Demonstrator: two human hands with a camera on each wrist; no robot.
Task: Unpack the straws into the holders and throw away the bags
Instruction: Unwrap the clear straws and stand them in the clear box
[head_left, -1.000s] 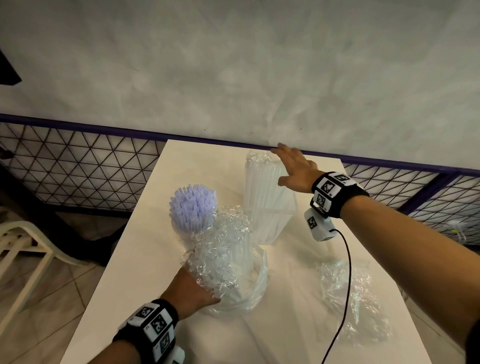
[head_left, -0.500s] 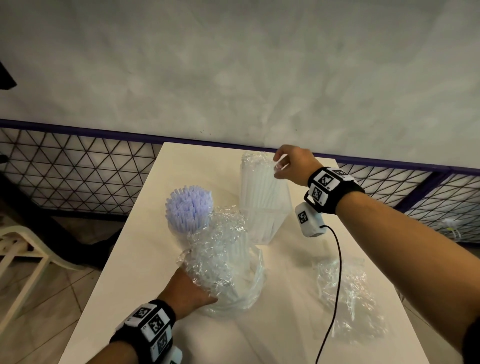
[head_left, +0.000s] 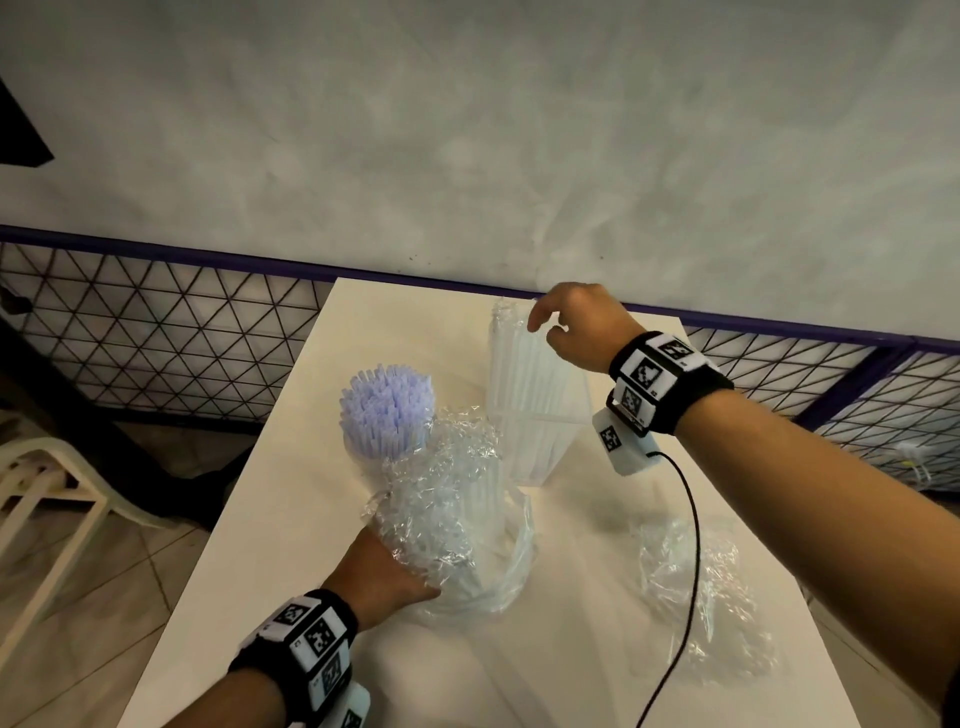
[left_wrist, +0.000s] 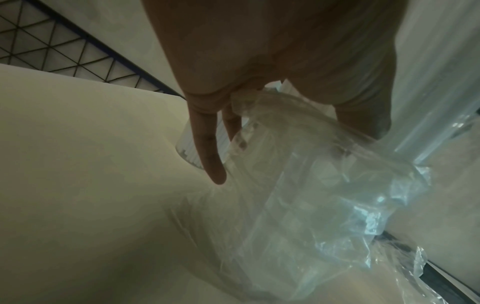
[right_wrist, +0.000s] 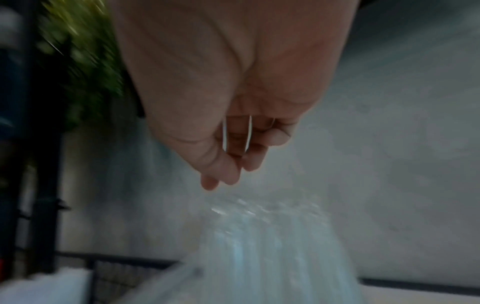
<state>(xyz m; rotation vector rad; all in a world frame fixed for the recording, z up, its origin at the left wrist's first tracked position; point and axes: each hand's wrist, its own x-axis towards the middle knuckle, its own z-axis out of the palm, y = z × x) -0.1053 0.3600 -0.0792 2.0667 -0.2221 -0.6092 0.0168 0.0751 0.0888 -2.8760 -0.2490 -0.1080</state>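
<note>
A crumpled clear bag (head_left: 441, 499) hangs loosely round white straws in a holder at the table's middle. My left hand (head_left: 382, 571) grips this bag low on its near side, thumb and fingers spread round the plastic (left_wrist: 298, 164). Behind it, lilac straws (head_left: 387, 410) stand bare in a round holder. Further back, a clear bag of white straws (head_left: 519, 384) stands upright in a square clear holder (head_left: 545, 447). My right hand (head_left: 571, 322) is over its top, fingertips (right_wrist: 221, 176) bunched and pinching the bag's crinkled top, though that view is blurred.
An empty crumpled bag (head_left: 701, 587) lies on the cream table (head_left: 291, 519) at the right, with my wrist cable across it. A wire fence and a grey wall run behind the table. A white plastic chair (head_left: 47, 483) stands on the floor at the left.
My right hand went from flat and open over the bagged white straws to bunched fingers at the bag's top, then rose a little. The left hand has stayed on the crumpled bag.
</note>
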